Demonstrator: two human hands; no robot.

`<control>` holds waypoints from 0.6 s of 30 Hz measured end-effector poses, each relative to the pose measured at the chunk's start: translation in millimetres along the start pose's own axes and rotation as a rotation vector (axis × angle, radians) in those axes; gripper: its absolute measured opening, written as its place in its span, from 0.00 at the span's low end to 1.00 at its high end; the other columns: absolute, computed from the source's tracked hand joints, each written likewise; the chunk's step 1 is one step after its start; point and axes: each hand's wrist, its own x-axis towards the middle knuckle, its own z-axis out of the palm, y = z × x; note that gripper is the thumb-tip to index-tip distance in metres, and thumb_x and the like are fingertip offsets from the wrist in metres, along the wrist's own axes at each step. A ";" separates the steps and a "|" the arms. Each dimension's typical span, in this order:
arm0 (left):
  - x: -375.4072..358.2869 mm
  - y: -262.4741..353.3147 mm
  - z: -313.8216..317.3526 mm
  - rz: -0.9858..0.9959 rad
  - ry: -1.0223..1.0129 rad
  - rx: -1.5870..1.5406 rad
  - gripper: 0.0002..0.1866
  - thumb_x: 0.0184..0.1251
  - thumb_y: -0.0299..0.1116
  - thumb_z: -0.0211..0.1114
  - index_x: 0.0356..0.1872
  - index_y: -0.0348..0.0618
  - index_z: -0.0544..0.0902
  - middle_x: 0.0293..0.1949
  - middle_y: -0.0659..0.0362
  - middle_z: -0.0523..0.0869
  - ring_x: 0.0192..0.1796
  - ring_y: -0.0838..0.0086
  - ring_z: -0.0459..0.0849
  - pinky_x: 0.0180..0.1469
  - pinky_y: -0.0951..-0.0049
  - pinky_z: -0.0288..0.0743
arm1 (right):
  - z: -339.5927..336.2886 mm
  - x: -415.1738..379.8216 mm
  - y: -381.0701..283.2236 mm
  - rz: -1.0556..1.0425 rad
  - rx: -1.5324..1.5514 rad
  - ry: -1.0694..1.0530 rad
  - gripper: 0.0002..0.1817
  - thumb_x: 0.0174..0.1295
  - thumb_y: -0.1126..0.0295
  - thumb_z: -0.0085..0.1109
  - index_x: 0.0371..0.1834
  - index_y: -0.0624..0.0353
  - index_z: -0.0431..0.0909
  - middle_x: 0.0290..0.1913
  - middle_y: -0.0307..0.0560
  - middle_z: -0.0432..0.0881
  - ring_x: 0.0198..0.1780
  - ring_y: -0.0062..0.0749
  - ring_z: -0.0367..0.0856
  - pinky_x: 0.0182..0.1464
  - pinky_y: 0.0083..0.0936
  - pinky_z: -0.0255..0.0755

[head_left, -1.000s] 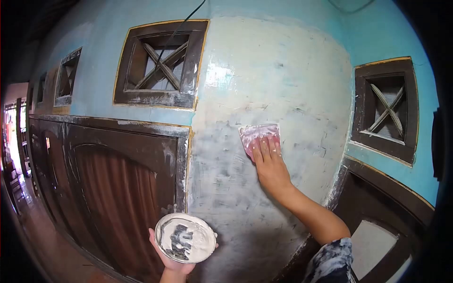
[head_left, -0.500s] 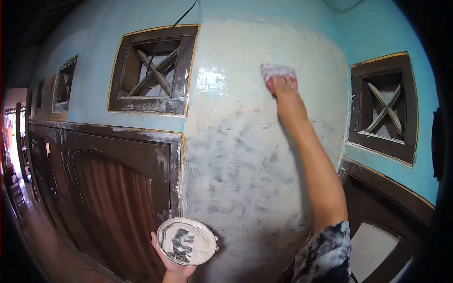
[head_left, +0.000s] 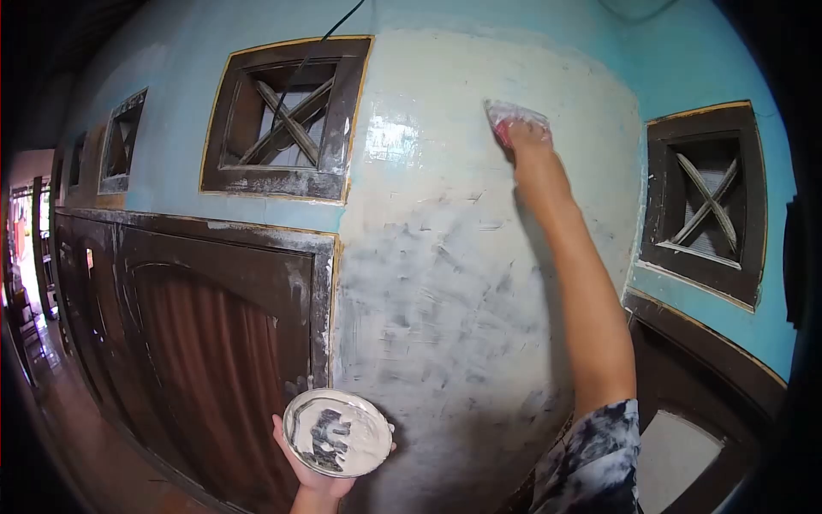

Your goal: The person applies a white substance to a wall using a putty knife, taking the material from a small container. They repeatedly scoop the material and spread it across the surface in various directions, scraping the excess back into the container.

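My right hand (head_left: 529,137) grips a red-handled scraper (head_left: 514,115) with a pale, smeared blade, held against the upper part of the wall (head_left: 445,188). Cream paste coats the wall's upper area, while grey and dark streaks show lower down. At the bottom, my left hand (head_left: 315,475) holds up a round dish (head_left: 338,433) from beneath. Whitish paste lies in the dish around a dark bare patch.
A dark framed vent (head_left: 348,163) with crossed bars sits left of the coated area, another vent frame (head_left: 747,206) at right. Below left is a dark wooden panel (head_left: 287,283) with a brown curtain (head_left: 205,343). A black cable (head_left: 342,21) hangs at the top.
The right hand and scraper have moved slightly up and right along the wall, and the blade is tilted differently. The left hand still holds the dish, nearly unmoved. The view has shifted slightly.
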 end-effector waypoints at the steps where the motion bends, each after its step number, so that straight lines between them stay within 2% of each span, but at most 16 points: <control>1: 0.1 0.4 -2.8 -0.018 -0.011 -0.057 0.54 0.57 0.86 0.42 0.71 0.51 0.74 0.67 0.43 0.77 0.63 0.27 0.75 0.59 0.18 0.67 | 13.7 -1.6 -1.2 -0.015 -0.006 -0.053 0.25 0.66 0.82 0.46 0.68 0.72 0.69 0.70 0.65 0.73 0.73 0.60 0.68 0.76 0.47 0.60; 2: -0.4 0.8 -4.7 -0.020 0.000 -0.051 0.54 0.57 0.86 0.43 0.71 0.52 0.73 0.67 0.44 0.77 0.63 0.27 0.75 0.59 0.18 0.67 | 29.4 -16.4 -7.7 -0.058 -0.022 0.029 0.25 0.66 0.81 0.47 0.67 0.71 0.70 0.70 0.64 0.73 0.74 0.60 0.67 0.76 0.48 0.60; 3: -1.0 2.6 -5.2 -0.017 0.002 -0.050 0.54 0.57 0.86 0.43 0.71 0.52 0.73 0.67 0.44 0.77 0.63 0.27 0.75 0.59 0.18 0.67 | 21.1 -33.8 -26.1 -0.069 -0.062 -0.052 0.26 0.66 0.80 0.48 0.68 0.71 0.69 0.69 0.64 0.74 0.75 0.60 0.66 0.77 0.50 0.58; 5: -1.5 6.8 -4.7 0.002 -0.055 0.070 0.54 0.57 0.86 0.43 0.71 0.52 0.74 0.68 0.44 0.77 0.63 0.27 0.75 0.59 0.18 0.67 | 36.9 -76.4 -43.5 -0.148 -0.029 0.002 0.30 0.63 0.79 0.50 0.72 0.71 0.66 0.71 0.62 0.72 0.76 0.60 0.64 0.78 0.50 0.55; 7: -2.3 10.3 -4.7 0.003 -0.052 0.064 0.53 0.57 0.86 0.43 0.71 0.53 0.74 0.68 0.45 0.77 0.63 0.28 0.75 0.58 0.17 0.67 | 14.2 -104.8 -61.6 -0.162 -0.020 -0.058 0.33 0.60 0.82 0.52 0.72 0.70 0.65 0.74 0.61 0.69 0.77 0.58 0.63 0.78 0.50 0.56; 9: -3.2 13.3 -3.2 0.051 -0.025 0.024 0.52 0.58 0.85 0.42 0.71 0.54 0.74 0.68 0.46 0.77 0.64 0.30 0.76 0.58 0.17 0.67 | -14.7 -124.0 -77.1 -0.158 0.193 -0.016 0.33 0.56 0.87 0.53 0.70 0.72 0.67 0.70 0.62 0.73 0.74 0.59 0.68 0.76 0.48 0.61; 10: -4.2 14.8 0.9 0.058 -0.018 0.043 0.52 0.59 0.84 0.42 0.71 0.54 0.74 0.68 0.46 0.77 0.64 0.32 0.76 0.58 0.17 0.67 | -25.8 -132.4 -83.9 -0.163 0.196 -0.014 0.33 0.56 0.87 0.53 0.70 0.72 0.67 0.70 0.62 0.73 0.74 0.59 0.68 0.76 0.48 0.61; 12: -3.3 14.7 -2.4 0.056 -0.036 0.029 0.51 0.60 0.84 0.42 0.71 0.54 0.74 0.68 0.46 0.77 0.64 0.32 0.76 0.58 0.17 0.68 | -45.1 -151.2 -98.4 0.020 0.629 0.128 0.31 0.55 0.91 0.51 0.67 0.75 0.70 0.64 0.62 0.79 0.69 0.57 0.75 0.74 0.45 0.65; 13: -3.5 15.2 -3.4 0.049 -0.059 0.018 0.51 0.60 0.84 0.42 0.71 0.53 0.74 0.68 0.46 0.77 0.64 0.32 0.76 0.58 0.17 0.68 | -53.5 -161.2 -108.9 0.214 0.873 0.136 0.25 0.61 0.91 0.48 0.64 0.76 0.73 0.58 0.60 0.83 0.63 0.52 0.82 0.72 0.40 0.68; 15: -5.2 13.9 3.5 0.044 -0.051 -0.019 0.51 0.60 0.83 0.42 0.71 0.53 0.74 0.67 0.46 0.77 0.64 0.31 0.76 0.58 0.18 0.69 | -50.2 -191.3 -117.4 0.600 1.503 0.115 0.24 0.66 0.89 0.46 0.66 0.73 0.71 0.61 0.59 0.81 0.65 0.48 0.80 0.73 0.42 0.67; 16: -5.8 13.0 6.8 0.022 -0.026 -0.043 0.51 0.60 0.83 0.42 0.71 0.52 0.74 0.67 0.45 0.77 0.64 0.31 0.76 0.58 0.18 0.69 | -47.9 -201.8 -124.0 0.604 1.509 0.103 0.24 0.66 0.89 0.46 0.66 0.73 0.71 0.61 0.59 0.81 0.65 0.48 0.80 0.73 0.42 0.67; 18: -7.2 11.7 11.9 -0.005 0.014 -0.097 0.52 0.61 0.83 0.42 0.71 0.51 0.73 0.67 0.43 0.77 0.65 0.31 0.75 0.58 0.19 0.70 | -41.9 -216.5 -143.6 0.868 2.207 0.282 0.24 0.68 0.88 0.45 0.68 0.70 0.69 0.64 0.58 0.78 0.66 0.48 0.77 0.73 0.46 0.67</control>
